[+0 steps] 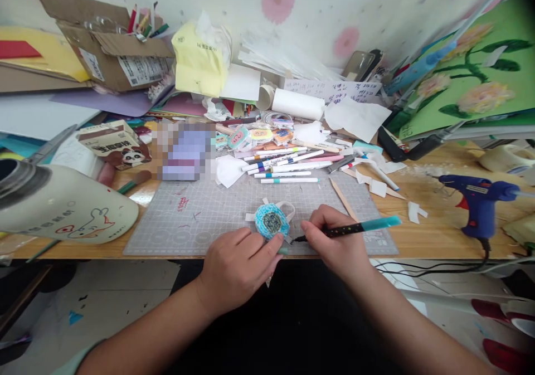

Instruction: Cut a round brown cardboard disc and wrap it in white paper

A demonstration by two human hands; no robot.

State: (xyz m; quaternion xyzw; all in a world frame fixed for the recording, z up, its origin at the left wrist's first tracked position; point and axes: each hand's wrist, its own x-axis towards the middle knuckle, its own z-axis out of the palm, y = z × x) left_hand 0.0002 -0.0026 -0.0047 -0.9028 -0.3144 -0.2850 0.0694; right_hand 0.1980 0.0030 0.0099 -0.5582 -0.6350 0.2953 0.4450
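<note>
My right hand [334, 238] grips a black marker with a teal end [355, 227], its tip pointing left toward a small round paper piece coloured blue [271, 220] on the grey cutting mat [200, 208]. My left hand [240, 266] is curled at the mat's front edge, its fingertips pressing the lower rim of the blue paper piece. White paper tabs stick out around that piece.
Several markers [284, 166] lie in a row behind the mat. A blue glue gun [480, 196] stands at right with its cable trailing off the desk. A white tipped-over flask [62, 202], a cardboard box [112, 52], tissue pack [200, 57], paper roll [298, 103] and scraps crowd the back.
</note>
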